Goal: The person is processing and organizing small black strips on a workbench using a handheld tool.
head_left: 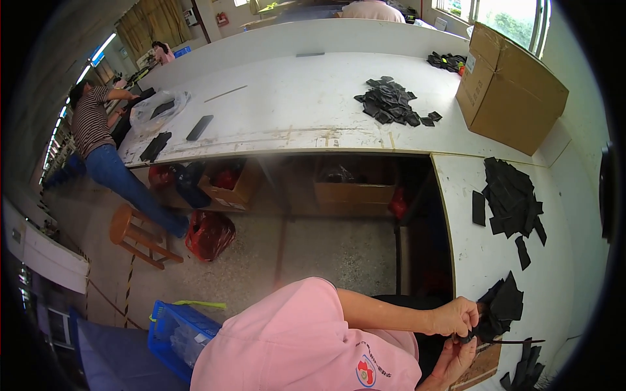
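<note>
At the lower right, my left hand (pixel 455 317) and my right hand (pixel 454 360) meet over the edge of the side table. Fingers of both hands are pinched on a small black fabric piece (pixel 467 337), mostly hidden by them. A thin dark rod (pixel 518 341) sticks out to the right from beside the hands. Just beyond my left hand lies a small heap of black pieces (pixel 506 303). Beneath my right hand is a brown wooden board (pixel 484 366). More black strips (pixel 525 368) lie right of the board.
A larger pile of black pieces (pixel 510 195) lies farther up the side table. The long white table (pixel 274 124) carries another black pile (pixel 388 103) and a cardboard box (pixel 512 88). A blue crate (pixel 176 339) and wooden stool (pixel 140 234) stand left. A person (pixel 98 124) works far left.
</note>
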